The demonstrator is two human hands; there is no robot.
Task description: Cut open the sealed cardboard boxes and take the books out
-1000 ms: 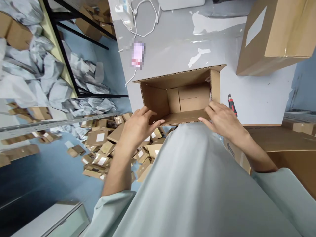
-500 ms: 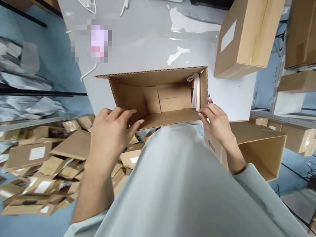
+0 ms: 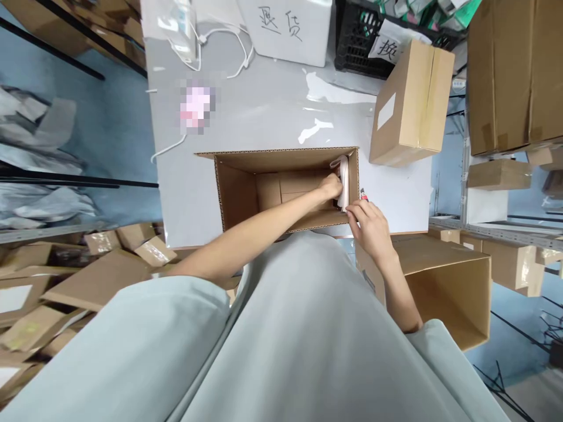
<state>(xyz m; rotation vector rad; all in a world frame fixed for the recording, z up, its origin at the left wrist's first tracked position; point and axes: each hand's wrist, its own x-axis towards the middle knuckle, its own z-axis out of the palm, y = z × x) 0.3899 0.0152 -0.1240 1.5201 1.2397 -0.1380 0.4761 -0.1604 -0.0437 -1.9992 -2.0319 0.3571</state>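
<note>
An open cardboard box lies on the table before me, its opening facing me. At its right end inside stands a thin, pale pink-white item with a looped top edge. My left hand reaches into the box, its fingers curled closed against the item's left side; what they grip is hidden. My right hand pinches the box's near right corner, close to the item's lower end. Just beyond its knuckles a small red and black object pokes out, mostly covered.
A taped carton stands at the table's right. Behind are a black crate, a white box with handwriting and white cables. An open empty carton is low at right. Many cardboard parcels pile up at left.
My left hand has moved from the box's near left edge to the pale item inside at the right end. My right hand stays at the near right corner. The view has shifted, showing more table behind.
</note>
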